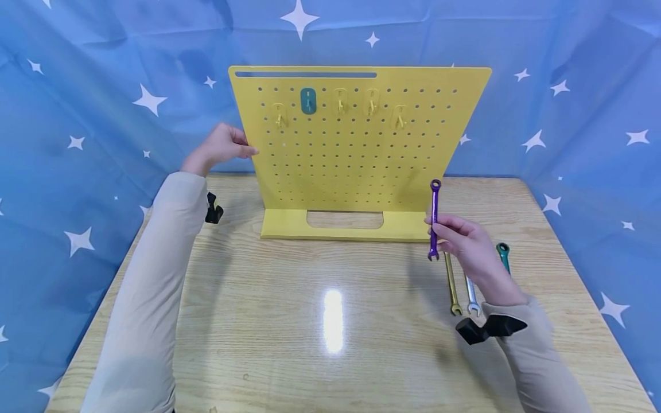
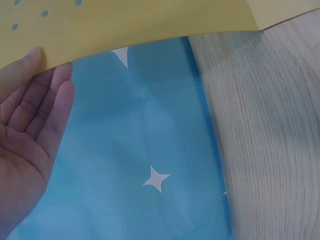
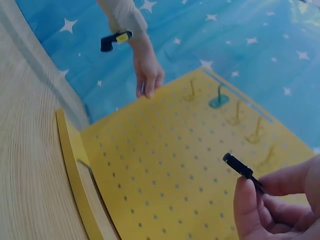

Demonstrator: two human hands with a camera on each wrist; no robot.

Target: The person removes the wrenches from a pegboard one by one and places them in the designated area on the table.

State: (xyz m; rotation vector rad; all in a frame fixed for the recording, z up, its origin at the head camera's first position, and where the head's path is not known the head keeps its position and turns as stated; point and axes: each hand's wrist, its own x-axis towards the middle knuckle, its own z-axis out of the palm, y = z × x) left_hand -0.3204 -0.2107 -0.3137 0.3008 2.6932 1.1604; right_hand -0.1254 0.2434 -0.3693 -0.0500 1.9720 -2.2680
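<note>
A yellow pegboard stands upright on its base on the wooden table. My left hand pinches its left edge, thumb on the front and fingers behind, as the left wrist view shows. Between thumb and fingers my right hand holds a purple wrench, upright, before the board's lower right corner. In the right wrist view that wrench looks dark and is seen nearly end-on. One teal hook and several yellow hooks, such as this yellow hook, sit along the board's upper part.
Beneath and beside my right hand lie a gold wrench, a silver wrench and a green wrench, partly covered by the hand and wrist. A blue cloth with white stars hangs behind and at both sides of the table.
</note>
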